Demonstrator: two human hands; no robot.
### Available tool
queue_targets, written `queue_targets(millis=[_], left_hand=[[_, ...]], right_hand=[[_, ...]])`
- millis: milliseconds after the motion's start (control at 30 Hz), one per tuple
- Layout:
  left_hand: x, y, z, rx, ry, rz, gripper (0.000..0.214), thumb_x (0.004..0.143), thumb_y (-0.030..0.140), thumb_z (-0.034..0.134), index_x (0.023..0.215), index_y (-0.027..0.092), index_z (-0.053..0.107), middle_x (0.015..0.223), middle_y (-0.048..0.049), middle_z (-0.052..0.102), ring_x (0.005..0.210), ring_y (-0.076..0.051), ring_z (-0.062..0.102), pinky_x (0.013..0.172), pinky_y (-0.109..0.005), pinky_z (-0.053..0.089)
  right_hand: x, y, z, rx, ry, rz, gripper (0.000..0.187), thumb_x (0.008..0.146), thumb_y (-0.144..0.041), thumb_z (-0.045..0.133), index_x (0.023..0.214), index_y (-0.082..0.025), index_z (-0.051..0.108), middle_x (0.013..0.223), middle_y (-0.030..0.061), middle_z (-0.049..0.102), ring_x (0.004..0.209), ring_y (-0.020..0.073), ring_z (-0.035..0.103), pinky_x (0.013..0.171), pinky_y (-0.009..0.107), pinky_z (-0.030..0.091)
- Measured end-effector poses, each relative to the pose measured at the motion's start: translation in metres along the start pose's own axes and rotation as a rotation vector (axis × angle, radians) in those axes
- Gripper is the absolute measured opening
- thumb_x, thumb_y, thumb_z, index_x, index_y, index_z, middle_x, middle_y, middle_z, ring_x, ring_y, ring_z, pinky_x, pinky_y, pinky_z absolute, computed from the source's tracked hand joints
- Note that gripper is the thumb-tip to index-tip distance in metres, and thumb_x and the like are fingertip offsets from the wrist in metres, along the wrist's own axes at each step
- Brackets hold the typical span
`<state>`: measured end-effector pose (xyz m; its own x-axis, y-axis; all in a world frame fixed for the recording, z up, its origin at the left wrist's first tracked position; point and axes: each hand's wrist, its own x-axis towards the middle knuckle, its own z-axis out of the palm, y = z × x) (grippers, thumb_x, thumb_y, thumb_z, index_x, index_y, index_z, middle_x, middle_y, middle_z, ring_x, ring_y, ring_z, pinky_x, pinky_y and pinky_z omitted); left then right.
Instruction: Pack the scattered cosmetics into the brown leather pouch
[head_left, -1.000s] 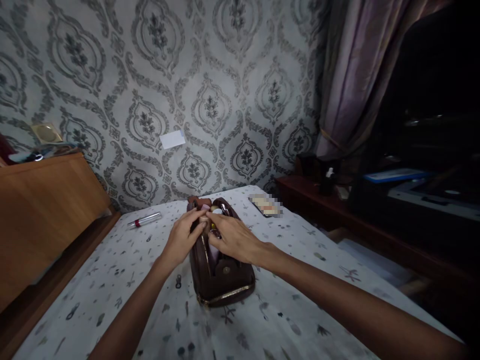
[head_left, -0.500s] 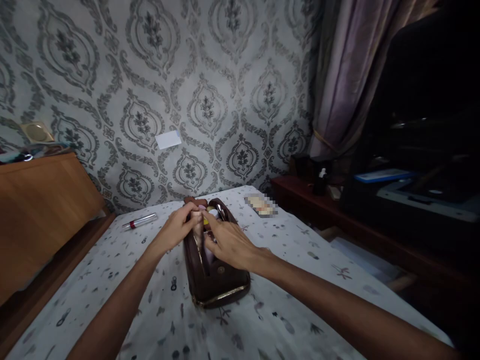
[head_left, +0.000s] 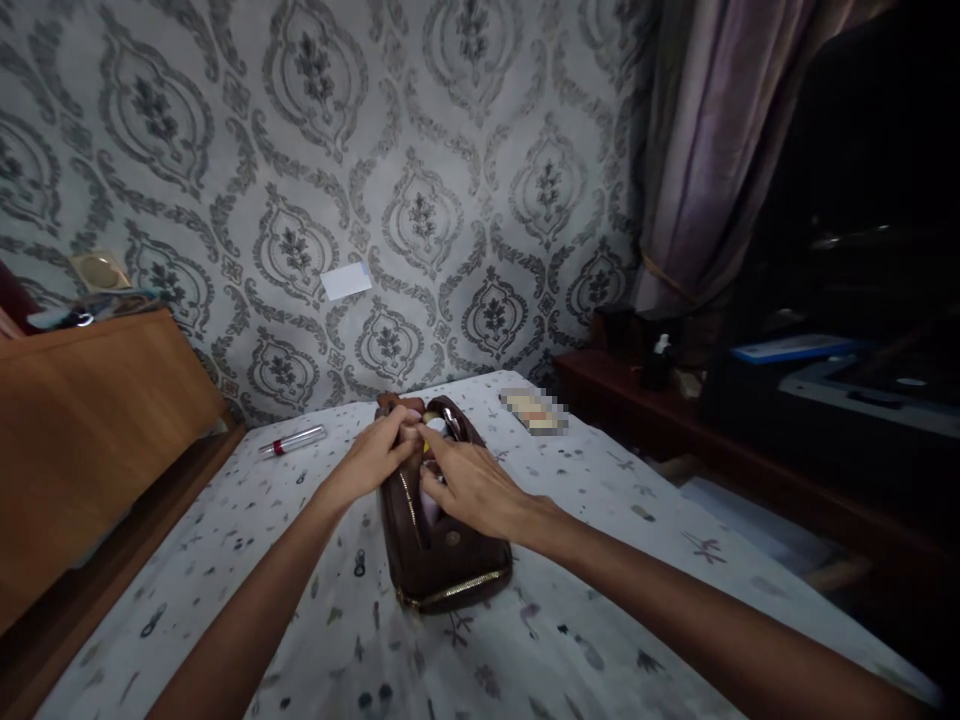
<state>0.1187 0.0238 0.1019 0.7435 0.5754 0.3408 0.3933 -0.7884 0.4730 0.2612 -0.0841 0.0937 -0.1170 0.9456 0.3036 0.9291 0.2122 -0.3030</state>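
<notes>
A dark brown zippered bag (head_left: pixel 471 552) lies on the bed with its top open and small items inside. My left hand (head_left: pixel 379 455) is closed on the left rim of the opening, its fingertips near the far end. Over the opening reaches my right hand (head_left: pixel 484 490), its index finger stretched toward the left fingertips and its thumb apart, lower down. The other right fingers are partly hidden. Among the contents show a round white-topped item (head_left: pixel 436 426), a shiny item (head_left: pixel 451 422) and a pale pink item (head_left: pixel 430 508).
A clear tube with a red band (head_left: pixel 292 441) lies left of the bag on the patterned bedsheet (head_left: pixel 315 620). To the right is a blurred-out flat item (head_left: pixel 534 411). A wooden headboard (head_left: pixel 112 420) stands left; a dark reddish ledge (head_left: pixel 600 385) runs along the right.
The view has shifted slightly, so everything sits a little further right. Both hands stay at the bag's opening in nearly the same pose.
</notes>
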Motion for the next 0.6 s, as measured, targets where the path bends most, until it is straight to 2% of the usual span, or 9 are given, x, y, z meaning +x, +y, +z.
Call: queue_targets(millis=[133,333,467,600], left_hand=[[0.0034,-0.0014,-0.0019,0.020,-0.050,0.013,0.025,0.088,0.034,0.047,0.108,0.021,0.053,0.092,-0.0003,0.063,0.083,-0.017,0.058,0.077,-0.027,0.044],[-0.0011,-0.0022,-0.0030,-0.027,-0.025,0.049,0.029,0.088,0.032,0.048,0.114,0.020,0.053,0.111,-0.0054,0.063,0.102,-0.021,0.058,0.093,-0.032,0.043],[-0.0001,-0.0034,-0.0043,-0.054,-0.042,0.055,0.027,0.087,0.026,0.048,0.114,0.020,0.053,0.112,-0.0048,0.064,0.105,-0.020,0.059,0.095,-0.032,0.043],[0.0035,-0.0059,-0.0031,-0.019,-0.061,0.035,0.028,0.088,0.026,0.047,0.114,0.020,0.053,0.107,-0.0043,0.066,0.103,-0.021,0.059,0.093,-0.033,0.045]], right_hand=[[-0.0003,0.0009,-0.0012,0.035,0.005,-0.009,0.045,0.091,-0.024,0.042,0.133,-0.009,0.038,0.096,0.0132,0.070,0.086,0.0257,0.066,0.072,0.032,0.042],[-0.0008,0.0032,-0.0019,0.116,0.020,-0.040,0.040,0.090,-0.022,0.043,0.129,-0.009,0.042,0.106,0.0150,0.067,0.094,0.0260,0.065,0.079,0.034,0.044],[-0.0005,0.0046,0.0005,0.157,0.048,-0.074,0.042,0.090,-0.020,0.045,0.130,-0.008,0.043,0.118,0.0176,0.062,0.109,0.0266,0.060,0.089,0.036,0.043],[-0.0001,0.0062,0.0029,0.159,0.043,-0.057,0.046,0.090,-0.021,0.045,0.134,-0.007,0.041,0.119,0.0193,0.061,0.112,0.0272,0.058,0.091,0.038,0.042]])
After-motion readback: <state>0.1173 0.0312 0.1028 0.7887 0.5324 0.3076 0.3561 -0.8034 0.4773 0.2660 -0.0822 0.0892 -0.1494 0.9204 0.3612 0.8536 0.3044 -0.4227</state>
